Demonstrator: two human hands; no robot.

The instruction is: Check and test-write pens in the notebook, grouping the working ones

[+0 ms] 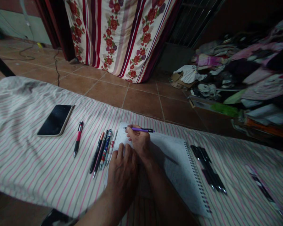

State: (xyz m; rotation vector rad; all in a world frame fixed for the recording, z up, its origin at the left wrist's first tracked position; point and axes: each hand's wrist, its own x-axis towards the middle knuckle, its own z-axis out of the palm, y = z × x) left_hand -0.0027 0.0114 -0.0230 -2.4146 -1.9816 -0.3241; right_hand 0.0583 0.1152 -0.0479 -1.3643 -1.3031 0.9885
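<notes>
My right hand (141, 142) pinches a purple pen (145, 129) with a dark section. The pen lies nearly level across the fingers, with its tip to the left over the top left part of a spiral notebook (182, 175). Faint marks show on the page, too dim to read. Flat on the page's left side rests my left hand (124, 169), holding nothing, its fingers slightly bent and a little apart. Just left of it lies a row of several pens (105, 150), side by side. The notebook's wire binding runs down its right side.
A phone (55, 121) and a red and black pen (78, 139) lie on the striped cloth (49, 166) at left. Several black pens (209, 169) sit right of the notebook, with a pink-and-black item (264, 190) farther right. Beyond are a floral curtain (122, 34) and piled clothes (238, 66).
</notes>
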